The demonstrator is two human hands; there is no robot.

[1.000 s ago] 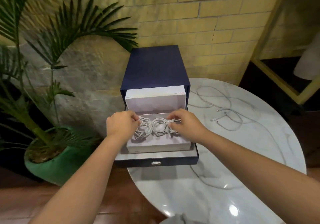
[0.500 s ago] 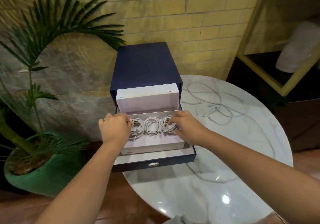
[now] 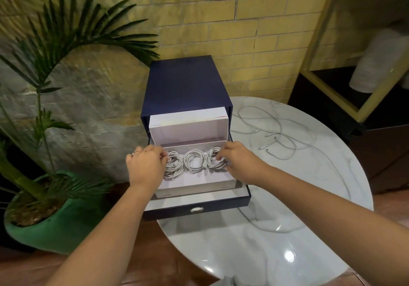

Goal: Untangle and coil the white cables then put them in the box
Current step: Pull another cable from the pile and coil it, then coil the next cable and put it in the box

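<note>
A white inner box (image 3: 194, 187) sits in the pulled-out drawer (image 3: 197, 209) of a dark blue box (image 3: 186, 86). Three coiled white cables lie side by side in it: a left coil (image 3: 174, 167), a middle coil (image 3: 194, 161) and a right coil (image 3: 215, 160). My left hand (image 3: 145, 166) has curled fingers on the left coil. My right hand (image 3: 234, 160) pinches the right coil with its fingertips. Loose tangled white cables (image 3: 276, 139) lie on the table to the right of the box.
The round white marble table (image 3: 265, 241) carries the box at its left edge. A potted palm in a green pot (image 3: 44, 226) stands on the floor to the left. A yellow brick wall stands behind; a yellow-framed dark cabinet (image 3: 354, 82) is at the right.
Both hands stay on the outer coils in the white box. The view has shifted a little; the coils have settled side by side.
</note>
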